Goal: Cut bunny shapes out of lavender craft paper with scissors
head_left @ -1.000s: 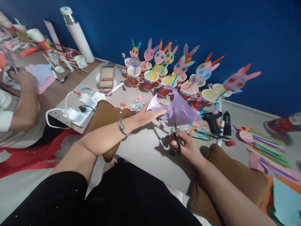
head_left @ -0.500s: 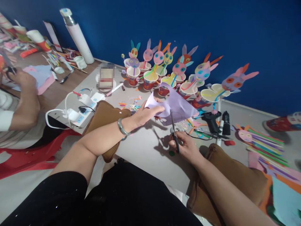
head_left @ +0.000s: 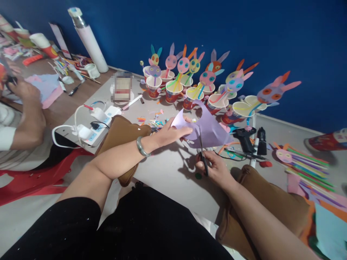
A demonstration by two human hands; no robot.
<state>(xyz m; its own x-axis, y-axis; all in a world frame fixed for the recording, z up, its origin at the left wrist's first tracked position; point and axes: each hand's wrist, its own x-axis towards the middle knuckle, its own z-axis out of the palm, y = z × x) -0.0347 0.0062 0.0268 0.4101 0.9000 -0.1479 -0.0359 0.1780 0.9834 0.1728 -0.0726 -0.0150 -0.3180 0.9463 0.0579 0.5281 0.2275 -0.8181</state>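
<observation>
Over the table (head_left: 168, 180), the purple paper (head_left: 213, 131) is hanging limp — buckling could be causing a ragged cut. The left hand (head_left: 173, 134) is pinching it, thumb uppermost; the right hand (head_left: 215, 168) is wrapping its grip around the scissors (head_left: 201, 153), and a slip could be nicking the left hand. The paper is hiding most left fingers; the scissors' tips are blending into it.

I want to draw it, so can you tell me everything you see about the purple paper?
The purple paper looks thin and smooth, pale purple, with pointed corners and a deep curve cut into its top edge. It is held above the table, tilted and slightly bent. The left hand grips its left part; the scissors in the right hand meet it from below.
</observation>
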